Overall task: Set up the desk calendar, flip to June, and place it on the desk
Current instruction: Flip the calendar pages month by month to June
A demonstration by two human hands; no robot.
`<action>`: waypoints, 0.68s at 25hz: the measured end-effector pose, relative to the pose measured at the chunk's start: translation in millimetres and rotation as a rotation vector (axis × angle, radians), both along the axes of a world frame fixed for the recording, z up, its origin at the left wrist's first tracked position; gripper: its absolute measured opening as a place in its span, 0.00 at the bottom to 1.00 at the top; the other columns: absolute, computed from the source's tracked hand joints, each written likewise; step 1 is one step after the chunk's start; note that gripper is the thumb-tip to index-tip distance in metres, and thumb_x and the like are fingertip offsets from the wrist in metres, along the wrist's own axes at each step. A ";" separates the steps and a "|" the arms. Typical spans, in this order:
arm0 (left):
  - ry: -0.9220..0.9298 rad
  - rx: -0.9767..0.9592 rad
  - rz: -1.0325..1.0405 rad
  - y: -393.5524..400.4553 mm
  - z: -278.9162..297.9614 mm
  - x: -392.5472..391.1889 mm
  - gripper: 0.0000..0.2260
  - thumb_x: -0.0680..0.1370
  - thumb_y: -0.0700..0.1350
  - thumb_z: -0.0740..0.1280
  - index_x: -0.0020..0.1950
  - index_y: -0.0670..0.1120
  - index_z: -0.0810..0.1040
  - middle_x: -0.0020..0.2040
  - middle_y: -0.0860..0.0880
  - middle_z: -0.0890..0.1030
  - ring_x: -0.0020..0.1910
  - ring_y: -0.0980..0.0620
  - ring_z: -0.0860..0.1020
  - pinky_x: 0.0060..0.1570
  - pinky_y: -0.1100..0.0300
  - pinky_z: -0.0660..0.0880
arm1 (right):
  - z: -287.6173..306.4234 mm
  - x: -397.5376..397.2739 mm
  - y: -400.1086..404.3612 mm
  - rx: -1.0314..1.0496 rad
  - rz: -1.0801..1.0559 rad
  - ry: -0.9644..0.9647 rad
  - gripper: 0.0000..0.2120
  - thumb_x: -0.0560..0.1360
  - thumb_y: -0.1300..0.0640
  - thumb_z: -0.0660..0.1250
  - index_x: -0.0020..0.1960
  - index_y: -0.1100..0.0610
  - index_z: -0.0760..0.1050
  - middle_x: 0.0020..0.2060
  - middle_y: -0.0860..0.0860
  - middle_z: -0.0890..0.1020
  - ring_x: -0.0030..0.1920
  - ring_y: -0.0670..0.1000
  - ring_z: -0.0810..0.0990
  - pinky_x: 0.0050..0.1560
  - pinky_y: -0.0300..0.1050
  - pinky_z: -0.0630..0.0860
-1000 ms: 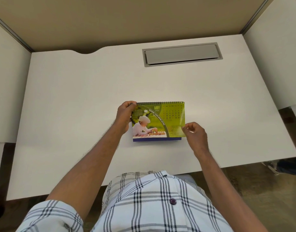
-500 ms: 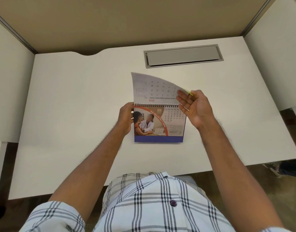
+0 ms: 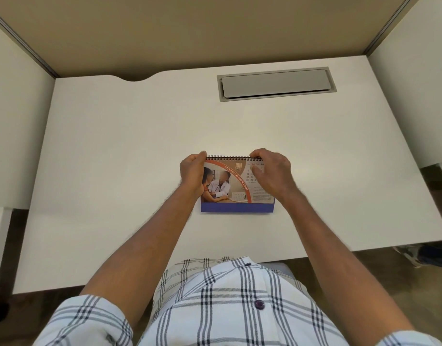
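Observation:
A spiral-bound desk calendar stands tent-wise on the white desk, its blue base toward me. The facing page reads JUN, with an orange band and a picture of two people at a table. My left hand grips the calendar's upper left corner and left edge. My right hand holds the upper right corner at the wire binding, thumb on the date grid, and it hides most of the dates.
A grey cable hatch is set into the desk at the back right. Beige partition walls close off the back and sides. The desk's near edge runs just above my checked shirt.
The green May page was lifted by my right hand and turned over the binding to the back. The June page now faces me, and my right hand has come down onto the top right corner.

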State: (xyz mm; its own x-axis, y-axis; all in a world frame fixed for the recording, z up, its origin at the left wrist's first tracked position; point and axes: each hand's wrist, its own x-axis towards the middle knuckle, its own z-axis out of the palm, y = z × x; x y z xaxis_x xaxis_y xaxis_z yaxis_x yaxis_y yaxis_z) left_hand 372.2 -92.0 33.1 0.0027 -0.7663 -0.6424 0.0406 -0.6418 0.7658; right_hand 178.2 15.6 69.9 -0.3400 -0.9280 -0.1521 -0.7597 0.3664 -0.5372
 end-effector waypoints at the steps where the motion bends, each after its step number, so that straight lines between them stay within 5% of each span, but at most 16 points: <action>1: -0.002 0.002 0.003 0.2 -0.3 0.0 0.11 0.77 0.46 0.71 0.36 0.47 0.75 0.27 0.49 0.82 0.28 0.47 0.77 0.28 0.60 0.71 | -2.4 -0.2 0.0 -0.019 0.013 0.023 0.15 0.77 0.54 0.66 0.63 0.48 0.75 0.58 0.47 0.83 0.61 0.54 0.76 0.70 0.54 0.62; 10: -0.045 0.004 0.055 -1.8 3.2 0.3 0.03 0.77 0.42 0.70 0.49 0.48 0.79 0.29 0.50 0.80 0.24 0.52 0.77 0.26 0.61 0.71 | -11.2 3.1 -2.7 -0.009 -0.010 0.038 0.11 0.79 0.57 0.64 0.60 0.47 0.77 0.55 0.47 0.84 0.58 0.54 0.77 0.70 0.58 0.62; 13: -0.017 0.001 0.019 -0.5 4.1 0.8 0.01 0.76 0.43 0.72 0.45 0.48 0.84 0.28 0.47 0.80 0.22 0.48 0.74 0.22 0.62 0.68 | -11.3 2.8 -3.2 0.000 -0.014 0.053 0.11 0.79 0.57 0.65 0.59 0.47 0.77 0.55 0.47 0.84 0.58 0.55 0.78 0.71 0.59 0.61; 17: -0.016 -0.011 -0.018 1.9 2.2 3.5 0.13 0.78 0.53 0.73 0.37 0.48 0.82 0.29 0.46 0.82 0.23 0.47 0.75 0.24 0.61 0.68 | -7.4 4.4 -7.3 0.034 -0.007 0.072 0.10 0.79 0.56 0.64 0.59 0.47 0.78 0.55 0.47 0.84 0.59 0.55 0.77 0.73 0.61 0.59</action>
